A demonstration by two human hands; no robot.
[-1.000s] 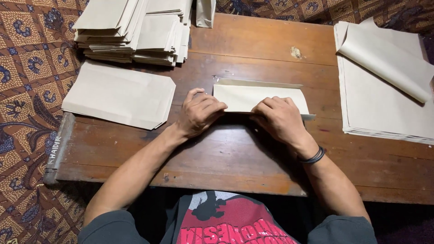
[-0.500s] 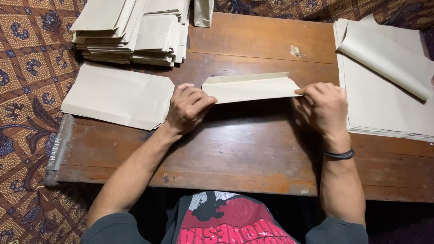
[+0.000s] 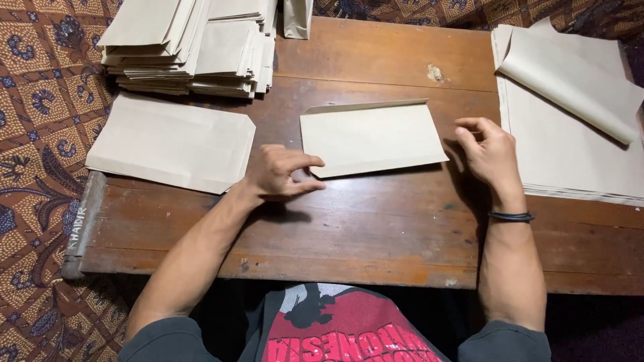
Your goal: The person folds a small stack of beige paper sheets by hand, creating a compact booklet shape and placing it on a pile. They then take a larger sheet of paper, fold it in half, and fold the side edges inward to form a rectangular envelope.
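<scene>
A folded beige paper piece (image 3: 371, 136) lies flat in the middle of the wooden table (image 3: 376, 221), its top edge folded over. My left hand (image 3: 280, 173) rests on the table at the paper's lower left corner, thumb and forefinger touching that corner. My right hand (image 3: 488, 151) hovers just right of the paper, fingers loosely curled and apart, holding nothing. A black band circles my right wrist.
A flat folded paper piece (image 3: 173, 140) lies at the left. Behind it stand stacks of finished folded papers (image 3: 191, 43). A pile of large beige sheets (image 3: 577, 127) sits at the right, its top sheet curled over. Patterned cloth (image 3: 40, 114) covers the floor.
The paper, earlier held up by both hands, now lies flat on the table. My right hand has let go and drawn back to the right; my left hand slid to the lower left corner.
</scene>
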